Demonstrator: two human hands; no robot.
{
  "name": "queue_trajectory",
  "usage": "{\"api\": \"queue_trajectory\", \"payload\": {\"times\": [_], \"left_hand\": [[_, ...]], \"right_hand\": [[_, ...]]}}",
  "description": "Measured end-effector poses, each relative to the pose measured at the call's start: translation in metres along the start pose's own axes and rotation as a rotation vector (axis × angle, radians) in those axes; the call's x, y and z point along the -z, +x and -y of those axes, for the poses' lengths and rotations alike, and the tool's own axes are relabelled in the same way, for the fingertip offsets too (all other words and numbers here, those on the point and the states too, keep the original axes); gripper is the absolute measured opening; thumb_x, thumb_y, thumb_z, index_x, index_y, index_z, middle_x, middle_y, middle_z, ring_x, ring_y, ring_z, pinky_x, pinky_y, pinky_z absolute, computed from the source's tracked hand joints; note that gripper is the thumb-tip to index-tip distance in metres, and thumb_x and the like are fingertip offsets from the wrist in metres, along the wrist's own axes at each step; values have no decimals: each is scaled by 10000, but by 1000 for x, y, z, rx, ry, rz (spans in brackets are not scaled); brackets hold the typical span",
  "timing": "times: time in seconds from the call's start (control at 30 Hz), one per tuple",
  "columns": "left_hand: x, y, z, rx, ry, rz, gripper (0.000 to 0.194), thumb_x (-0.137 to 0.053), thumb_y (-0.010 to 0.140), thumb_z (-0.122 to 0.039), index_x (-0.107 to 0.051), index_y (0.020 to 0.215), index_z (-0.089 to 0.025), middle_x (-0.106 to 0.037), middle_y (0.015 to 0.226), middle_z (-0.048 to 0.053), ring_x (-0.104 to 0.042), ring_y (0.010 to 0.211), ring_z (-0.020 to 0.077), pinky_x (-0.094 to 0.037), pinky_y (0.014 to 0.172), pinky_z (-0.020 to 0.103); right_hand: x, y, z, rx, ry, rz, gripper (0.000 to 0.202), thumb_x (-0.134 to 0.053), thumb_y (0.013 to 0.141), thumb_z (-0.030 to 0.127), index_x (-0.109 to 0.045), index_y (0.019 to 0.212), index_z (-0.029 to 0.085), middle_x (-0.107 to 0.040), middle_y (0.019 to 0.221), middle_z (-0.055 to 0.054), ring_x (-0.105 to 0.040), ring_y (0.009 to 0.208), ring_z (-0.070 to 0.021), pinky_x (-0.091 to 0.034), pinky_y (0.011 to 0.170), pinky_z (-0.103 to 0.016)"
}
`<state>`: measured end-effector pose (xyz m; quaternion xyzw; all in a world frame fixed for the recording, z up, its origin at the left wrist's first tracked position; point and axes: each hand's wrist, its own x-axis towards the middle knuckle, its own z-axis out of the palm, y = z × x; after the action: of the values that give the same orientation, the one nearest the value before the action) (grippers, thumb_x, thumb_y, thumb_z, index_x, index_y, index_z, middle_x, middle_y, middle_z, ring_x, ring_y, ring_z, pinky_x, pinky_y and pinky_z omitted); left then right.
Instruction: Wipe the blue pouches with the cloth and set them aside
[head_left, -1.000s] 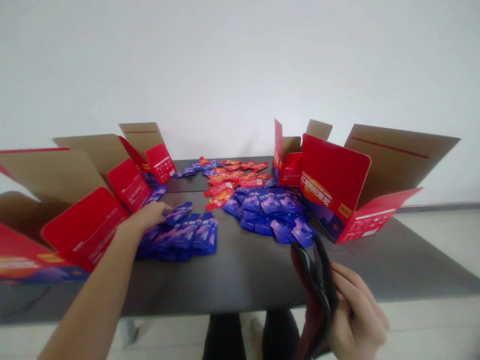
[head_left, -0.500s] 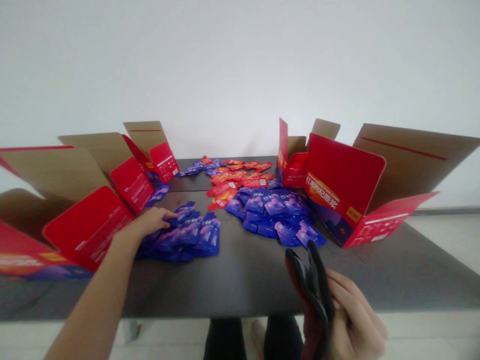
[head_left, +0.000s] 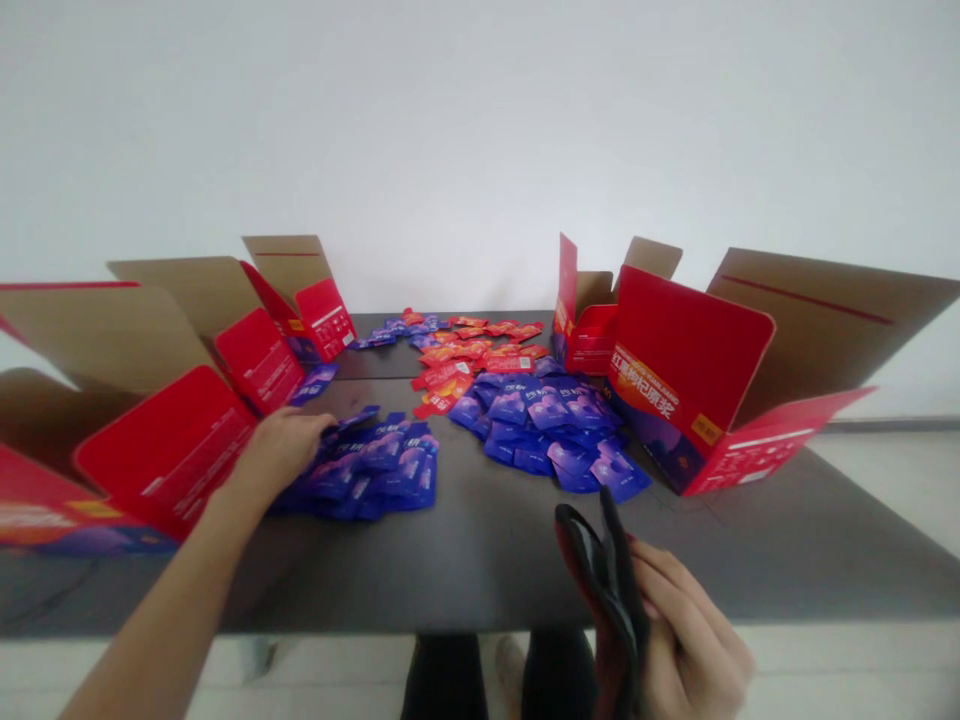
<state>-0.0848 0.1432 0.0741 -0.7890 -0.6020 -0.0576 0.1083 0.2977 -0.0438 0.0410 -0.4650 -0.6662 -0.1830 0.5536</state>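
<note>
My left hand (head_left: 286, 447) is closed at the upper left of a pile of purple sachets (head_left: 394, 470). Between its fingertips is one purple sachet (head_left: 358, 418), tipped up above the others. At the lower right, close to me, my right hand (head_left: 686, 640) grips a dark pouch (head_left: 615, 590) with a reddish side. The pouch's mouth gapes at the top and shows a greyish lining; its lower part runs out of the picture. What lies inside it I cannot see.
A second purple sachet heap (head_left: 551, 420) lies right of centre, with orange-red sachets (head_left: 480, 355) behind it. Open red cartons line both sides: a large right one (head_left: 682, 370), a smaller one (head_left: 592, 345) behind it, and several on the left (head_left: 172, 440). The dark tabletop (head_left: 480, 570) ends near my legs.
My left hand has drawn slightly back and left, and the sachet at its fingertips now stands tilted up from the pile. The right hand and pouch have shifted a little left.
</note>
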Motion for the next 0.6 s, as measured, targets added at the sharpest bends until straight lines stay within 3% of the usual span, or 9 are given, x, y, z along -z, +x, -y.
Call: {"api": "queue_trajectory", "payload": {"times": [0.13, 0.27, 0.4, 0.5, 0.6], "left_hand": [[14, -18, -5, -17, 101, -33, 365, -348, 790, -180, -601, 1035, -88, -652, 977, 169, -596, 920, 251, -260, 1002, 427], [-1, -38, -7, -38, 88, 27, 368, -338, 777, -170, -634, 988, -111, -680, 884, 150, -625, 844, 262, -329, 955, 432], [-10, -52, -1, -41, 10, 83, 387, -343, 803, -254, -619, 1062, -170, -658, 1032, 92, -616, 910, 240, -426, 870, 355], [6, -51, 5, -22, -92, 103, 430, -317, 832, -326, -559, 1161, -192, -641, 1083, 52, -617, 913, 201, -448, 836, 298], [27, -35, 2, 10, -167, 100, 462, -281, 845, -356, -551, 1174, -177, -620, 1121, 62, -590, 975, 212, -424, 870, 316]], "right_hand": [[2, -4, -4, 39, -49, 2, 226, -461, 779, 51, -612, 894, 176, -626, 884, -55, -616, 801, -159, -516, 690, -269], [8, -5, -5, 16, -47, 5, 218, -455, 788, 72, -616, 886, 183, -640, 873, -48, -628, 795, -166, -524, 713, -288], [16, -2, -3, -36, -34, -55, 196, -439, 801, 85, -607, 848, 174, -648, 840, -54, -640, 765, -168, -528, 711, -289], [18, 1, -1, -61, -36, -65, 188, -438, 804, 96, -602, 837, 181, -653, 825, -55, -647, 747, -171, -534, 675, -279], [17, 3, 1, -60, -26, -78, 191, -441, 796, 95, -610, 814, 182, -661, 807, -48, -653, 734, -170, -536, 656, -264]]}}
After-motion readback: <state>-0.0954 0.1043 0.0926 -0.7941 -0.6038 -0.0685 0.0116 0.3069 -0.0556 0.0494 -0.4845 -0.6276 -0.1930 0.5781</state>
